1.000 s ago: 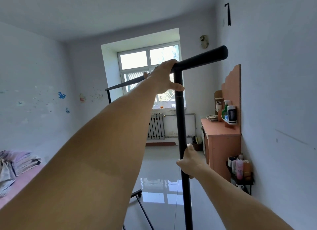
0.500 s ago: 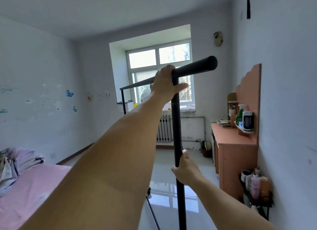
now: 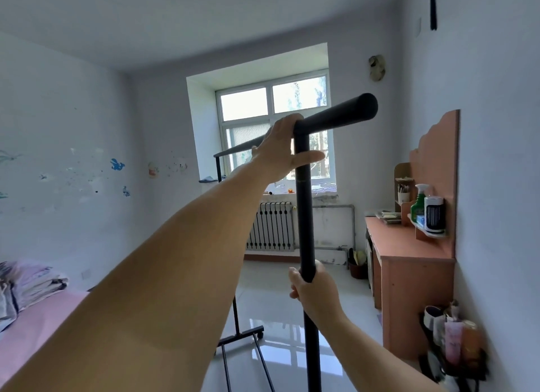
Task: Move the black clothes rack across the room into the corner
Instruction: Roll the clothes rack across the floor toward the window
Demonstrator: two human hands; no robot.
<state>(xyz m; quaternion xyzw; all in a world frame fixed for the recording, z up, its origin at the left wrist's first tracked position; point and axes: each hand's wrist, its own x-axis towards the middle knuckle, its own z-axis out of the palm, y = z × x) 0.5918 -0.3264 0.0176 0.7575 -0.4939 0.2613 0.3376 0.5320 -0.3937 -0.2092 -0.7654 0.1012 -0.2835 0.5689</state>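
The black clothes rack stands right in front of me, its near upright running down the middle of the view and its top bar reaching back toward the window. My left hand grips the top bar at the joint with the near upright. My right hand is closed around that upright lower down. The rack's far upright and wheeled base show behind my left arm, over the glossy white floor.
An orange desk with bottles and a small shelf stands against the right wall. A low stand with containers sits in front of it. A pink bed with folded bedding fills the left. A radiator sits under the window.
The rack and my view have shifted relative to the room: the desk now lies further right and the bed shows more. Both hands keep their grips.
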